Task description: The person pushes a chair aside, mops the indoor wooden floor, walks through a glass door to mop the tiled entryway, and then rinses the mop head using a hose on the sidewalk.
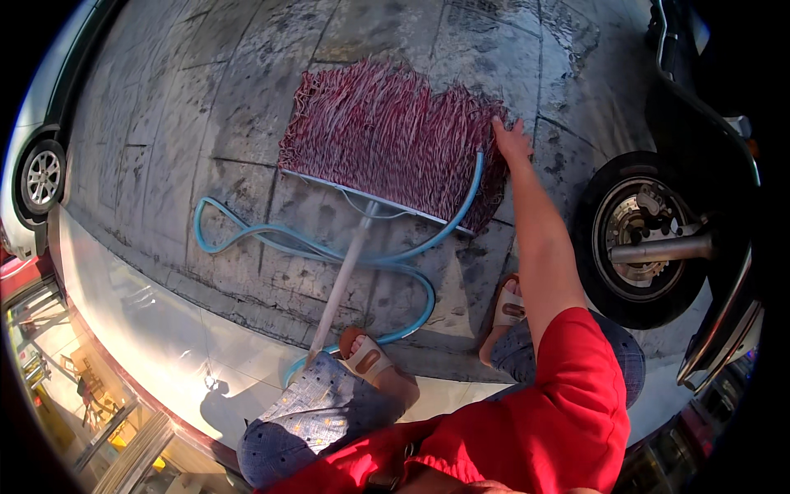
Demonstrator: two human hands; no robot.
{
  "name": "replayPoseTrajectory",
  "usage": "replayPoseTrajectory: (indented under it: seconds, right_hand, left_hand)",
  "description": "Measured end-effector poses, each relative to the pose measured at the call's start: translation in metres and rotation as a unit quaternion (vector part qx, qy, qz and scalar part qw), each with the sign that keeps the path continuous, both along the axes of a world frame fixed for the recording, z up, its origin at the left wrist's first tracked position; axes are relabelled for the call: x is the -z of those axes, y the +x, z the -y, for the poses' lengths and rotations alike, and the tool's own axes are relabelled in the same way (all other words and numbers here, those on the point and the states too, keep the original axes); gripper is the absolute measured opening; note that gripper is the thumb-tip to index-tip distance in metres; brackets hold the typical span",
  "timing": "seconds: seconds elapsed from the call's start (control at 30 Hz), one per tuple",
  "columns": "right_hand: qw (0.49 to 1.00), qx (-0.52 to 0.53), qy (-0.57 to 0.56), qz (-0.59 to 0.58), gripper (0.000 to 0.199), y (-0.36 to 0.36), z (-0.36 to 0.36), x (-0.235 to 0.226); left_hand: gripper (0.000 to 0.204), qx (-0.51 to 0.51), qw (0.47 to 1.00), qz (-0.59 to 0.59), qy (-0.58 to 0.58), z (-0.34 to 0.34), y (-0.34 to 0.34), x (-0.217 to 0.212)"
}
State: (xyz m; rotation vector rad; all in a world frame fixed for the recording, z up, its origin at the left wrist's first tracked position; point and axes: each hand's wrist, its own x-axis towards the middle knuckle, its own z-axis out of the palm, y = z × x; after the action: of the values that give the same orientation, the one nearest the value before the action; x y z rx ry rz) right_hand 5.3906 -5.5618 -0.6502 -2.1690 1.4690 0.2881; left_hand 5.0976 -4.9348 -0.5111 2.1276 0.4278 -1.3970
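Note:
A wide mop head of red and white strands [378, 132] lies spread flat on the wet-looking paving, with a pale metal bar [411, 206] along its near edge. From the bar its long handle [346, 276] slants back toward my left leg. A light-blue hose [420, 251] loops across the ground under the handle, and one end lies over the right part of the strands. My right hand [513, 142] reaches to the right edge of the mop head, fingers apart, the fingertips at the outermost strands. It grips nothing that I can see. My left hand does not show.
A motorbike wheel [642, 239] with a metal exhaust pipe [662, 249] stands close to my right arm. At the far left is a parked car [41, 177]. A pale tiled step [164, 305] runs under my sandalled feet. Wooden furniture [95, 387] shows at lower left.

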Motion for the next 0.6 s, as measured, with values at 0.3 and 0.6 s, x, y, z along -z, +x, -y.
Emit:
replayPoseTrajectory:
  seconds: [0.3,0.6]
  right_hand:
    - [0.888,-0.422,-0.061,0.174,0.032,0.012,-0.17,-0.035]
    - [0.873,-0.47,-0.064,0.109,0.031,0.046,-0.182,-0.004]
  left_hand:
    - [0.051,-0.027,0.999,-0.031,0.017,-0.008,-0.009,0.006]
    - [0.051,-0.05,0.998,-0.037,0.021,-0.007,-0.014,0.007]
